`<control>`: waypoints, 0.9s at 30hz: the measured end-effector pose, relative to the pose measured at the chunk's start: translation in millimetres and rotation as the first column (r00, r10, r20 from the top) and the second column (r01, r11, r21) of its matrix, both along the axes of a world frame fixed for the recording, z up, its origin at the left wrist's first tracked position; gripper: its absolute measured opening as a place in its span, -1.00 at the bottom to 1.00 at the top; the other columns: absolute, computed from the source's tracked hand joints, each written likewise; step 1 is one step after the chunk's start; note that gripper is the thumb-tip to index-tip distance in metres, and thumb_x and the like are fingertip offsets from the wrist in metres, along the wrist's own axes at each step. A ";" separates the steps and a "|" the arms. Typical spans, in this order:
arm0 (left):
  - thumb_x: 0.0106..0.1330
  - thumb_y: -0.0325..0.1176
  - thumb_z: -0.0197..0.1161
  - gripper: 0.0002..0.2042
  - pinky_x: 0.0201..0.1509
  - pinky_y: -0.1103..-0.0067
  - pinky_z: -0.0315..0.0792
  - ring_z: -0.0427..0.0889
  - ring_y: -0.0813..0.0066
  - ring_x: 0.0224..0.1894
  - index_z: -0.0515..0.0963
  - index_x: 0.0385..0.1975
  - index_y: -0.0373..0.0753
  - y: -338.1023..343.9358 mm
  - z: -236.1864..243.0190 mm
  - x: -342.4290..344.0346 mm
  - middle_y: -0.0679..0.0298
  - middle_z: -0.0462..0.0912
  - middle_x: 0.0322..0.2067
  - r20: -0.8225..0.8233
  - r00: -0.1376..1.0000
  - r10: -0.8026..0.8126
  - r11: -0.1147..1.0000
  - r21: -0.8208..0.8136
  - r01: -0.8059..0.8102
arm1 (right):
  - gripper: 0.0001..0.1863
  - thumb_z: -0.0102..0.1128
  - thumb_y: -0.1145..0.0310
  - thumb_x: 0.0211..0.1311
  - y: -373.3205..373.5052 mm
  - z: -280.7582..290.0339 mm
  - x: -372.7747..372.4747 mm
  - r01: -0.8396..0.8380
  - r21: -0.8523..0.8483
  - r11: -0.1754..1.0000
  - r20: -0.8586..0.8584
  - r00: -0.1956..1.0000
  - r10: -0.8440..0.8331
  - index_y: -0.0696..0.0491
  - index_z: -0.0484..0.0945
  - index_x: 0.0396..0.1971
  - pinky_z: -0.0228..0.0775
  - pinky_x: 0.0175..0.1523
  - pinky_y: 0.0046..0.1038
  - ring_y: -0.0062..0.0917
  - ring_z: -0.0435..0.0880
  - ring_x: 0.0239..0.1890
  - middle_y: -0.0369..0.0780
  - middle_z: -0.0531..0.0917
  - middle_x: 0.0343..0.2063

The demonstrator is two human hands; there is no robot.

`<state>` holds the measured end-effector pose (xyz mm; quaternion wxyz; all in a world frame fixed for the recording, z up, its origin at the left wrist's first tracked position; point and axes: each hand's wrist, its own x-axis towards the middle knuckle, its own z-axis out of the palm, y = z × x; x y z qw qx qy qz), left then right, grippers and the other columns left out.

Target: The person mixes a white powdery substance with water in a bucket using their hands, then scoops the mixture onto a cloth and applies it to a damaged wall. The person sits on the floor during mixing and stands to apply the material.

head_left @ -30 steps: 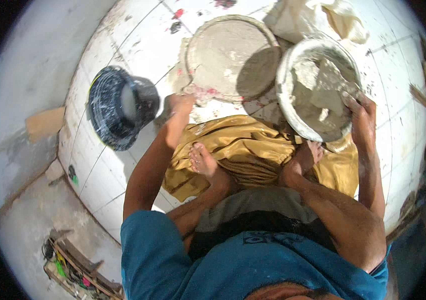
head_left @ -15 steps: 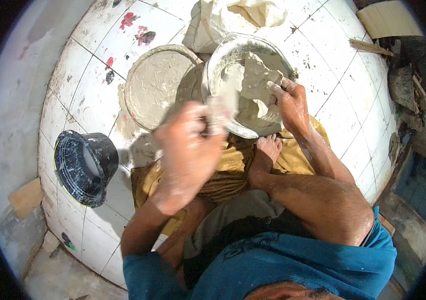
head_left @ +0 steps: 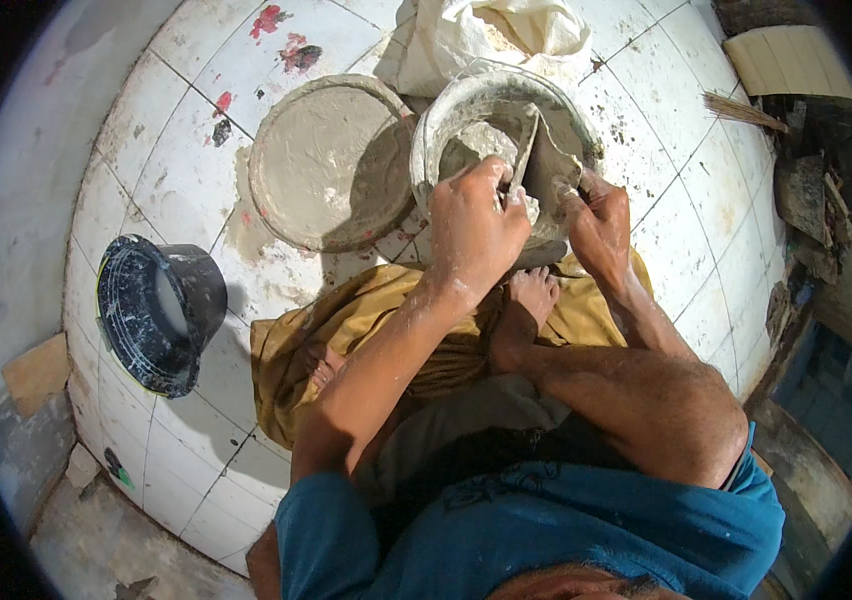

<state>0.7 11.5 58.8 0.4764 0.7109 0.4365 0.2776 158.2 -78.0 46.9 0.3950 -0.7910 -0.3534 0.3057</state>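
Observation:
Fingers curled, my left hand (head_left: 479, 225) grips a thin flat scraper (head_left: 525, 150), which is seen nearly edge-on over the bucket. My right hand (head_left: 601, 225) pinches a plaster-smeared flat sheet (head_left: 553, 165) by its near right edge. The scraper stands against or very close to the sheet's left side; whether they touch I cannot tell. Both are above a round bucket (head_left: 429, 125) with wet grey plaster (head_left: 481, 140) inside. To its left, a round, shallow mould (head_left: 331, 165) is filled with smooth grey plaster, partly in shadow.
A white sack (head_left: 426, 50) stands open behind the bucket. At the left a black basin (head_left: 201, 300) with whitish splashes lies tipped on the tiles (head_left: 181, 450). Yellow-brown cloth (head_left: 346, 305) is spread under my feet. Wood scraps (head_left: 806, 190) lie along the right side.
My left hand has moved right with the scraper, from beside the mould to the sheet over the bucket. My right hand has shifted slightly right and turned the sheet more upright.

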 end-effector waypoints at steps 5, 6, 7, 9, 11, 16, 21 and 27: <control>0.15 -0.46 0.41 -0.86 -0.41 0.37 0.47 0.63 0.26 -0.59 0.64 -0.34 -0.35 9.7 -21.5 6.3 0.06 0.64 -0.60 -0.026 0.996 0.085 0.995 0.056 -0.084 | -0.76 0.19 0.52 0.30 -13.3 5.7 -9.9 -0.053 0.034 0.998 0.129 0.991 0.048 0.23 0.71 -0.10 0.39 -0.39 -0.40 -0.58 0.52 -0.53 -0.12 0.71 -0.54; 0.15 -0.47 0.41 -0.86 -0.40 0.36 0.47 0.64 0.25 -0.59 0.64 -0.34 -0.34 14.4 -18.0 1.9 0.06 0.64 -0.59 -0.059 0.994 0.096 0.995 0.030 -0.095 | -0.78 0.19 0.53 0.29 -15.5 6.3 -0.6 -0.005 0.004 1.000 0.104 0.995 0.004 0.22 0.71 -0.12 0.38 -0.41 -0.40 -0.58 0.51 -0.54 -0.12 0.71 -0.54; 0.16 -0.47 0.41 -0.86 -0.40 0.36 0.47 0.65 0.25 -0.58 0.65 -0.33 -0.34 19.0 -13.5 -1.4 0.06 0.65 -0.59 -0.091 0.990 0.106 0.994 0.004 -0.106 | -0.79 0.18 0.55 0.29 -18.4 6.8 10.8 0.043 -0.027 0.999 0.081 0.996 -0.041 0.22 0.72 -0.14 0.37 -0.42 -0.40 -0.58 0.51 -0.54 -0.12 0.70 -0.55; 0.13 -0.51 0.38 -0.84 -0.32 0.28 0.51 0.68 0.06 -0.47 0.65 -0.30 -0.35 20.6 -5.8 -10.2 0.03 0.67 -0.49 -0.122 0.991 0.055 0.998 -0.003 -0.056 | -0.85 0.20 0.57 0.27 -19.6 13.2 31.7 -0.020 0.099 0.995 0.306 0.952 -0.012 0.24 0.69 -0.22 0.36 -0.44 -0.40 -0.58 0.46 -0.57 -0.14 0.63 -0.62; 0.07 -0.53 0.38 -0.80 -0.20 0.17 0.56 0.70 -0.15 -0.31 0.63 -0.28 -0.37 17.7 -9.7 -19.3 -0.03 0.69 -0.36 -0.099 0.995 0.003 0.993 0.114 0.008 | -0.82 0.23 0.56 0.26 -16.0 27.7 44.8 -0.094 0.067 0.993 0.367 0.928 0.063 0.25 0.69 -0.17 0.37 -0.40 -0.42 -0.57 0.46 -0.55 -0.10 0.62 -0.59; 0.05 -0.53 0.37 -0.81 -0.31 0.46 0.68 0.70 0.26 -0.25 0.58 -0.32 -0.22 3.3 -17.7 -35.5 0.26 0.58 -0.36 -0.324 0.944 -0.067 0.755 0.602 0.260 | -0.73 0.22 0.64 0.21 8.3 92.4 22.6 -0.447 -0.040 0.894 0.499 0.766 0.405 0.23 0.67 -0.09 0.62 -0.13 -0.25 -0.18 0.78 -0.26 -0.02 0.76 -0.27; 0.18 -0.41 0.31 -0.92 -0.50 0.56 0.63 0.63 0.46 -0.24 0.53 -0.41 -0.16 -1.0 -20.1 -44.4 0.38 0.52 -0.38 -0.433 0.895 -0.108 0.594 0.694 0.407 | -0.57 0.15 0.67 0.01 40.9 104.7 20.1 -0.645 -0.432 0.631 0.508 0.404 0.761 0.15 0.69 -0.05 0.64 -0.11 -0.16 -0.07 0.76 -0.24 -0.04 0.76 -0.27; 0.17 -0.41 0.33 -0.92 -0.39 0.57 0.64 0.65 0.46 -0.19 0.58 -0.37 -0.15 -3.5 -13.3 -54.3 0.38 0.56 -0.33 -0.405 0.897 -0.179 0.578 0.694 0.429 | -0.78 0.20 0.56 0.07 90.0 32.2 35.8 -0.683 -0.616 0.392 0.349 0.210 0.913 0.12 0.72 -0.27 0.67 -0.18 -0.16 -0.11 0.79 -0.33 -0.04 0.75 -0.43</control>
